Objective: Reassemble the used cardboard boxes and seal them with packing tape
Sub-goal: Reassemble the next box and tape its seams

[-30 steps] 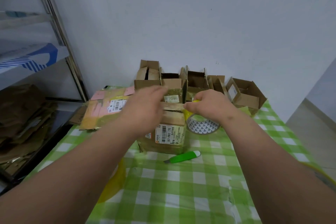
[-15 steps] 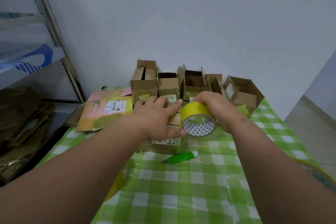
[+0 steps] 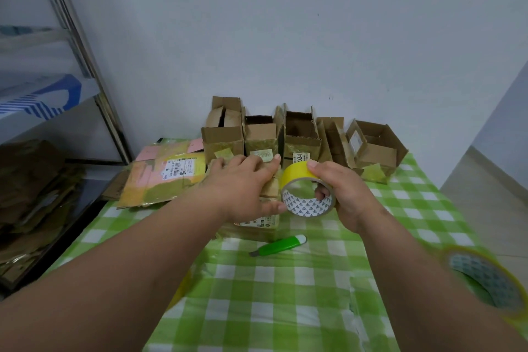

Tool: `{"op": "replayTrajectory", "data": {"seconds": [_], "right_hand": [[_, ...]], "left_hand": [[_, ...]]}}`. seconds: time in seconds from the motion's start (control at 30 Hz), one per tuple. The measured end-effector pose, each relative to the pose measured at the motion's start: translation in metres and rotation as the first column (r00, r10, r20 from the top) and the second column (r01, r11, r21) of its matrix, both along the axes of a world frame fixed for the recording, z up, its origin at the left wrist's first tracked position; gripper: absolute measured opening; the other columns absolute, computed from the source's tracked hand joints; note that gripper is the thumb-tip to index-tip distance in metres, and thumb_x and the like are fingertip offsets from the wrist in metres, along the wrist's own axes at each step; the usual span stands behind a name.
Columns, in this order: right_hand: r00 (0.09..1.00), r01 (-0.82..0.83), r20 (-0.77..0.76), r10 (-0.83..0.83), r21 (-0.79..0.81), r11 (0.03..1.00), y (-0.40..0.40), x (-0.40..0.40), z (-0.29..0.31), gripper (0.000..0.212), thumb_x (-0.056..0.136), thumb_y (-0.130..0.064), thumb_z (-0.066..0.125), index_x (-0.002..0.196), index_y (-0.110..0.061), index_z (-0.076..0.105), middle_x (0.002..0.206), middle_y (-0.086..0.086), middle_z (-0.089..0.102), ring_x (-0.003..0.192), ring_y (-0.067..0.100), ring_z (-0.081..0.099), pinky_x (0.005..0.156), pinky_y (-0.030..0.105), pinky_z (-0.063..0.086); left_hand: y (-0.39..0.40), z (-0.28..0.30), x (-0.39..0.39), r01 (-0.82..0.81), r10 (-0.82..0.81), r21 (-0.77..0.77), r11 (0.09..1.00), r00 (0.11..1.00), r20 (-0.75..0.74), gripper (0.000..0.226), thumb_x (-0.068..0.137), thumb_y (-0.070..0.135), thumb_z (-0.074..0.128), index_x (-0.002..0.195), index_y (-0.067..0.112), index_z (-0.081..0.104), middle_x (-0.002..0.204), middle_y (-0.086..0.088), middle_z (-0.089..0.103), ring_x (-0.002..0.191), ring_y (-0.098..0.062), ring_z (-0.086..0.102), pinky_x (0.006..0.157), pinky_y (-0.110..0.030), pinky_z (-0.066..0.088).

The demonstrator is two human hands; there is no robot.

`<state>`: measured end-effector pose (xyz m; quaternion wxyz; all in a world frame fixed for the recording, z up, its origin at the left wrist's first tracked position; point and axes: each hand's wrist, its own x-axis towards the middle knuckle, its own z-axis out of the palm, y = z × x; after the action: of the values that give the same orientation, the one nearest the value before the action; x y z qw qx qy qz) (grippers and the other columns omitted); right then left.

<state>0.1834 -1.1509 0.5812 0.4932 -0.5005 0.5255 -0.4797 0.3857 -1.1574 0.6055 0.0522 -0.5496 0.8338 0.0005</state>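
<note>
My right hand [image 3: 347,197] grips yellow tape roll [image 3: 307,194] w/ fingers thru core, just above box [image 3: 258,217] on table [image 3: 285,294]; left hand [image 3: 243,189] flat, fingers straight, pressing box top.

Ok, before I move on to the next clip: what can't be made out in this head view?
- Box being taped: top seam hidden under the left hand; whether tape is laid cannot be told.
- Tape roll: its free end is hidden by the right hand.
- Second roll: blurred, partly cut off behind the right forearm.
- Box labels: print too small to read fully.
- Green cutter: blade state too small to tell.
</note>
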Motion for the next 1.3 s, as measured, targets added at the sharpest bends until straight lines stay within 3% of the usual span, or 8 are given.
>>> {"op": "replayTrajectory", "data": {"seconds": [0.13,0.3,0.43,0.53,0.67,0.87,1.13,1.3], "right_hand": [[0.997,-0.056,-0.050,0.053,-0.066,0.996,0.009,-0.008,0.012,0.049,0.070,-0.061,0.069,0.068,-0.014,0.053,0.053,-0.002,0.045,0.060,0.021,0.045,0.070,0.036,0.037],[0.955,-0.076,0.284,0.087,-0.053,0.996,0.026,-0.015,0.017,0.022,0.082,-0.029,0.056,0.073,-0.010,0.054,0.048,0.002,0.045,0.050,0.019,0.043,0.059,0.032,0.035],[0.895,-0.173,0.414,0.165,-0.018,0.985,0.050,-0.010,0.017,0.022,0.066,-0.018,0.052,0.083,-0.003,0.052,0.056,0.006,0.049,0.052,0.020,0.045,0.054,0.029,0.038],[0.884,-0.238,0.404,0.234,-0.043,0.970,0.069,-0.003,0.020,0.018,0.067,-0.016,0.054,0.081,-0.005,0.058,0.056,0.004,0.054,0.054,0.018,0.049,0.052,0.026,0.042],[0.899,-0.309,0.311,0.308,-0.047,0.950,0.089,0.007,0.013,0.026,0.072,-0.012,0.066,0.095,0.001,0.063,0.073,0.010,0.065,0.064,0.019,0.060,0.062,0.027,0.049],[0.902,-0.338,0.272,0.335,-0.036,0.940,0.124,0.030,-0.006,0.031,0.079,-0.024,0.064,0.102,-0.003,0.064,0.095,0.012,0.067,0.087,0.021,0.059,0.079,0.032,0.045],[0.947,-0.273,0.153,0.282,-0.082,0.959,0.155,0.049,-0.017,0.048,0.081,-0.032,0.064,0.106,0.009,0.062,0.093,0.010,0.067,0.087,0.018,0.057,0.086,0.031,0.042],[0.959,-0.266,0.093,0.268,-0.038,0.963,0.164,0.059,-0.030,0.019,0.093,-0.029,0.064,0.096,-0.011,0.069,0.090,0.001,0.071,0.086,0.011,0.062,0.084,0.027,0.045]], "left_hand": [[0.003,0.020,0.000,0.044,-0.039,0.059,0.997,0.996,-0.080,0.098,0.084,0.074,0.049,0.156,0.035,-0.004,0.159,0.000,0.019,0.147,-0.023,0.014,0.119,-0.056,0.011],[0.015,0.051,-0.004,0.098,-0.088,0.064,0.993,0.986,-0.142,0.096,0.084,0.062,0.061,0.158,0.033,0.007,0.157,0.005,0.023,0.148,-0.019,0.018,0.118,-0.062,-0.002],[0.027,0.052,0.001,0.111,-0.093,0.115,0.987,0.984,-0.155,0.108,0.066,0.068,0.062,0.157,0.033,0.015,0.157,0.008,0.024,0.145,-0.016,0.023,0.118,-0.058,0.012],[0.041,0.046,0.011,0.103,-0.070,0.147,0.984,0.975,-0.212,0.107,0.058,0.063,0.054,0.156,0.034,0.020,0.157,0.011,0.026,0.143,-0.015,0.027,0.115,-0.051,0.024],[0.062,0.028,0.023,0.124,-0.092,0.151,0.981,0.974,-0.205,0.103,0.057,0.053,0.049,0.155,0.037,0.021,0.160,0.015,0.023,0.147,-0.010,0.017,0.117,-0.052,0.018],[0.087,0.009,0.039,0.058,-0.029,0.082,0.995,0.949,-0.314,0.093,0.077,0.034,0.060,0.156,0.038,0.011,0.163,0.013,-0.009,0.150,-0.022,-0.006,0.122,-0.051,0.009],[0.102,0.001,0.060,0.011,0.000,0.021,1.000,0.899,-0.438,0.074,0.079,0.029,0.074,0.145,0.021,0.041,0.146,0.003,0.042,0.133,-0.015,0.039,0.106,-0.023,0.030],[0.096,0.007,0.069,0.023,0.022,0.117,0.993,0.929,-0.369,0.079,0.084,0.029,0.067,0.154,0.024,0.030,0.161,0.010,0.023,0.150,-0.009,0.014,0.119,-0.028,0.015]]}}
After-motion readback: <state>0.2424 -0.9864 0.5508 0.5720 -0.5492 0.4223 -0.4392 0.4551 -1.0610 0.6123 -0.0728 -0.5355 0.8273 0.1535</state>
